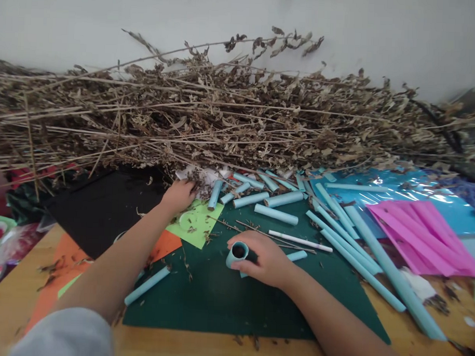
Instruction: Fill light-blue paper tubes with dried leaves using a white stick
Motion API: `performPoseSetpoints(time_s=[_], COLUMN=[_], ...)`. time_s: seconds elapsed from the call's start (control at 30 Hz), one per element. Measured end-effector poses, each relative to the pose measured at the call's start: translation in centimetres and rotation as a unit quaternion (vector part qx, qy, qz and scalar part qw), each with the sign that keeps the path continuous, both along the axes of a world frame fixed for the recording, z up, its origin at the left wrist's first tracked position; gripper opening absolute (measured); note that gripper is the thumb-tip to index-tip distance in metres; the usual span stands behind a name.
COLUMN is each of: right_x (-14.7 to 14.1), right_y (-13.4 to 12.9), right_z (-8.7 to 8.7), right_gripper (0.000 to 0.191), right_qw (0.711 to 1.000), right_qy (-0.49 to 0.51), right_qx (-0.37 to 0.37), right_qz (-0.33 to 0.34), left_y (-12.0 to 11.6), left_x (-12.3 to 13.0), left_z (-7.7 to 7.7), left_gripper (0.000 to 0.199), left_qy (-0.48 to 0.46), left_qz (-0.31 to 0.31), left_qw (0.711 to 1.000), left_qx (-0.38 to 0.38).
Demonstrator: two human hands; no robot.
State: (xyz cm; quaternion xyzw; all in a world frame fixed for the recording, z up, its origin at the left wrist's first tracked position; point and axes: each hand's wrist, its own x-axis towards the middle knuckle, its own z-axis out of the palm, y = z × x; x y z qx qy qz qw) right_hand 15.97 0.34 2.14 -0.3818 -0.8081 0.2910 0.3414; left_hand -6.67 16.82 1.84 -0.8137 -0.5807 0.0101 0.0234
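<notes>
My right hand (pixel 254 259) is wrapped round a short light-blue paper tube (pixel 232 259), held upright over the dark green sheet (pixel 217 302); dark material shows inside its open end. My left hand (pixel 179 197) reaches to the crumbled dry leaves and white paper (pixel 208 179) at the edge of the dried plants; its fingertips are partly hidden among them, and what they hold, if anything, cannot be made out. Beside it lie a light green sheet (pixel 199 226) and a short blue tube (pixel 215 194). A white stick (pixel 300 241) lies beyond my right hand.
Dried stalks and leaves (pixel 239 121) are heaped along the wall. Several blue tubes (pixel 277 214) lie in the middle, longer ones (pixel 393 277) at the right. Pink sheets (pixel 422 236) rest on blue film (pixel 378 177). A black sheet (pixel 104 209) and orange paper (pixel 59 265) lie left.
</notes>
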Motion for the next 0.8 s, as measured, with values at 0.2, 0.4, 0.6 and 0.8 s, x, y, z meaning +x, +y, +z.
performPoseSetpoints(time_s=[0.2,0.4,0.6,0.8], right_x=[-0.1,-0.3,-0.1,-0.3], right_y=[-0.1,-0.2,-0.1,0.0], right_z=[-0.3,-0.6,-0.6,-0.6], right_gripper=[0.025,0.027,0.025,0.026], right_qw=[1.0,1.0,1.0,0.999], right_qy=[0.001,-0.003,0.016,0.019], right_qx=[0.002,0.004,0.012,0.044], right_qz=[0.001,-0.002,-0.018,0.001], left_y=[-0.9,1.1,2.6,3.1], left_x=[-0.7,1.6,3.0,3.8], left_z=[0.1,-1.1,-0.6,-0.4], left_gripper=[0.051,0.066,0.06,0.071], left_qy=[-0.017,-0.03,-0.027,-0.036], left_qz=[0.013,0.109,0.135,0.151], left_qw=[1.0,0.993,0.99,0.987], left_qx=[-0.004,0.016,0.008,0.029])
